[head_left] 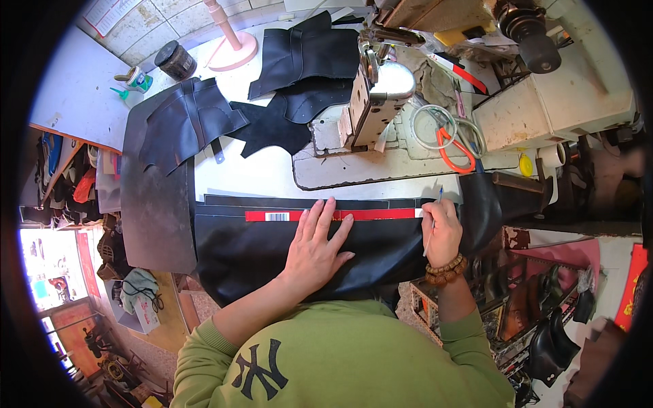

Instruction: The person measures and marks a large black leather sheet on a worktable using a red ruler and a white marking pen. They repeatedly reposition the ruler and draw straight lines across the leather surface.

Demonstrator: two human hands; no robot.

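Observation:
A large sheet of black leather [238, 255] lies along the near edge of the white table and drapes over it. Across its upper part runs a long, straight red strip [381, 215] with a white label patch, used flat like a straightedge. My left hand [313, 248] rests on the strip and leather, fingers stretched and apart. At the strip's right end my right hand [443, 230] pinches a slim pen [440, 194], its lower end angled toward me. Thin pale lines show on the leather near its far edge. Where the pen's tip meets the leather is hard to make out.
Beyond the leather stands a sewing machine [381, 102], with orange-handled scissors [454, 153] on its right. Cut black leather pieces [194, 119] lie at the back left, partly over a dark board [160, 217]. A black jar [175, 61] and a pink stand [235, 49] are behind.

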